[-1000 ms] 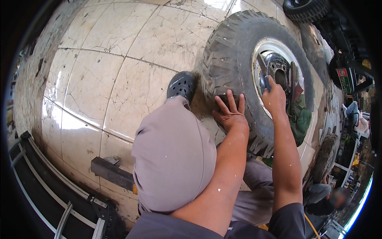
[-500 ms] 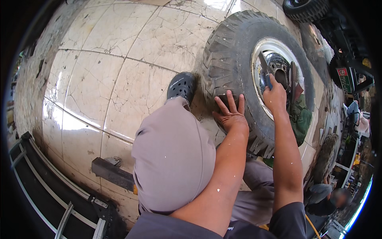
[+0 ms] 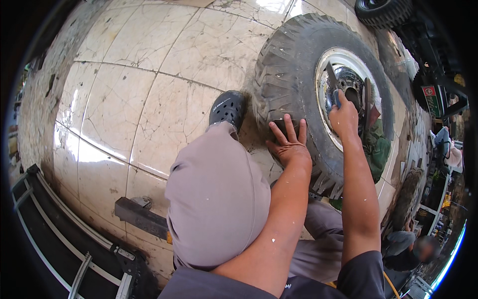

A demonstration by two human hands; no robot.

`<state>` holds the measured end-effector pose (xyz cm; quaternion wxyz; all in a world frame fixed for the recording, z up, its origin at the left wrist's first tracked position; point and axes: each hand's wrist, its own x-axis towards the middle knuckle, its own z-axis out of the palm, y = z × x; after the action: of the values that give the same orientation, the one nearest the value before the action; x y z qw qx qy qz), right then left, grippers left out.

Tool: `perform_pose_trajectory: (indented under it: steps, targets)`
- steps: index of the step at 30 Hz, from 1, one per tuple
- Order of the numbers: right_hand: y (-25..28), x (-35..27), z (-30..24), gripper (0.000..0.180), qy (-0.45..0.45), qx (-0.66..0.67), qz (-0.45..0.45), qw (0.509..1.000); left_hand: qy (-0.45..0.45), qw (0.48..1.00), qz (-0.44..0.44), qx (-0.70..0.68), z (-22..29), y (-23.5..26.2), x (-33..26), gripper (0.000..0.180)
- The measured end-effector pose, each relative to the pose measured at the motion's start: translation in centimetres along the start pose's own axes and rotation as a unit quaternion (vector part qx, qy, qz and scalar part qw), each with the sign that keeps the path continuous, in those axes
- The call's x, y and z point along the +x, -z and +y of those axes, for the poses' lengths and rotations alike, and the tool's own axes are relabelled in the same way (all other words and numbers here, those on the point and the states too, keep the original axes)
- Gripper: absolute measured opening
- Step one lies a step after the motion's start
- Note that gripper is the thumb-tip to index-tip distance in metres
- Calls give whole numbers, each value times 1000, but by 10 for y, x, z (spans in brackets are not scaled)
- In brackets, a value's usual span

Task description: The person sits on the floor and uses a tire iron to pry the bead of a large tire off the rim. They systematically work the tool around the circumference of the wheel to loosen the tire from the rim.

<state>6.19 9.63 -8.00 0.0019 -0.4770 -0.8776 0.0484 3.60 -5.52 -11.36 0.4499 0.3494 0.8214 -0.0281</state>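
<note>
A large chunky-treaded tyre (image 3: 284, 74) on a white-rimmed wheel (image 3: 322, 70) lies in front of me on the tiled floor. My left hand (image 3: 290, 145) rests on the tread and near sidewall with its fingers spread. Over the wheel's centre, my right hand (image 3: 344, 117) is closed around the blue handle of a tool with a dark, flat blade (image 3: 332, 74); its exact kind is unclear. A long dark strip-like piece (image 3: 367, 94) stands across the rim beside that hand. Dark green cloth (image 3: 377, 149) lies at the wheel's right side, with something reddish (image 3: 374, 115) above it.
My dark clog (image 3: 227, 108) is left of the tyre. A dark metal bar (image 3: 142, 217) juts in near my knee, and a black panel with metal rails (image 3: 74, 239) is at lower left. Another tyre (image 3: 383, 12) sits far right. A person (image 3: 409, 250) is at lower right.
My right hand and the blue-handled tool have shifted very slightly over the wheel. The left hand stays at the same place on the tyre.
</note>
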Motion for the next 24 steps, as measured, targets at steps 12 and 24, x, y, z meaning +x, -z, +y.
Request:
perform_pose_trajectory:
  steps: [12, 24]
  targets:
    - [-16, -42, 8, 53, -137, 149, -109, 973, -5, 1000, -8, -9, 1, 3, -3, 154]
    - [-29, -64, 17, 64, -61, 201, -59, 976, -9, 999, -40, 4, 1, 17, -11, 156]
